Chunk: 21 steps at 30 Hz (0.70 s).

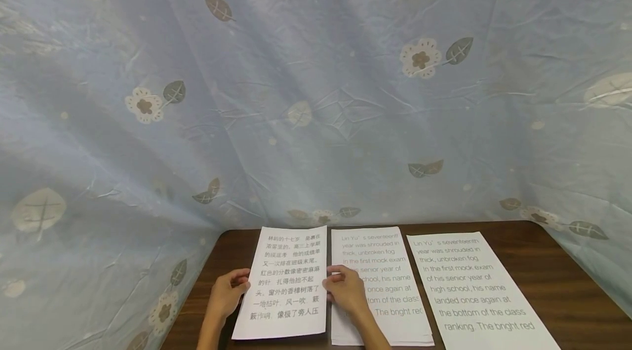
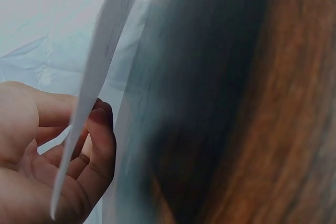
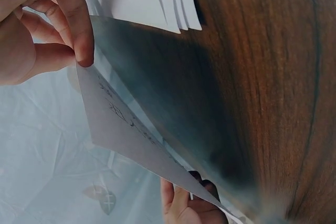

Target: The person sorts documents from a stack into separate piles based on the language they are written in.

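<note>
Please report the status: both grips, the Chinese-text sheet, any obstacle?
Left grip and right grip pinching opposite side edges. Chinese-text sheet raised above table. No obstruction seen; English-text stack alongside.

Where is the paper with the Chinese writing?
In the head view, the Chinese paper is just left of the middle English pile, held up over the brown table between the left hand and the right hand.
</note>
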### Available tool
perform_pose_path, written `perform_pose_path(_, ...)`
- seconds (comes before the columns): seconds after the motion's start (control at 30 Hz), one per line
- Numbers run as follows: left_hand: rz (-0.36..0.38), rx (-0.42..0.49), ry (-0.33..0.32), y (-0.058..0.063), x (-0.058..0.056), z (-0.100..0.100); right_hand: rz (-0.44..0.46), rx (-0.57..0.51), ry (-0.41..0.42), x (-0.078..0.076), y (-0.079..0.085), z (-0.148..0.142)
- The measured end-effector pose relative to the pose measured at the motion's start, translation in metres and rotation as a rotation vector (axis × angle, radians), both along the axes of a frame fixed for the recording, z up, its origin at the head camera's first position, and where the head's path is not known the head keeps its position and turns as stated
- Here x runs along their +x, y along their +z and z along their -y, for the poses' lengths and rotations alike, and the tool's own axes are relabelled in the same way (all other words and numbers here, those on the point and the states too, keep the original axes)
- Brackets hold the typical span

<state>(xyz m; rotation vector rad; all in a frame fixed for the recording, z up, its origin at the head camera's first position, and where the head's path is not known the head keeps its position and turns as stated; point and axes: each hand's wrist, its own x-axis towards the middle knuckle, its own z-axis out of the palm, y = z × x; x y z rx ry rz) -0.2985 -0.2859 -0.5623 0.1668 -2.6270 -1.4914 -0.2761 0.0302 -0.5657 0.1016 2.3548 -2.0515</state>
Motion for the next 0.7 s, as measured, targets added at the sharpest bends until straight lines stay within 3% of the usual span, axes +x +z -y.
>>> perform_pose_path(0.7, 0.014, -0.017, -0.01, -0.0005, 0.0002, -0.0027, -0.023, 0.059, -0.001, -0.0006, -0.0037, -0.0008)
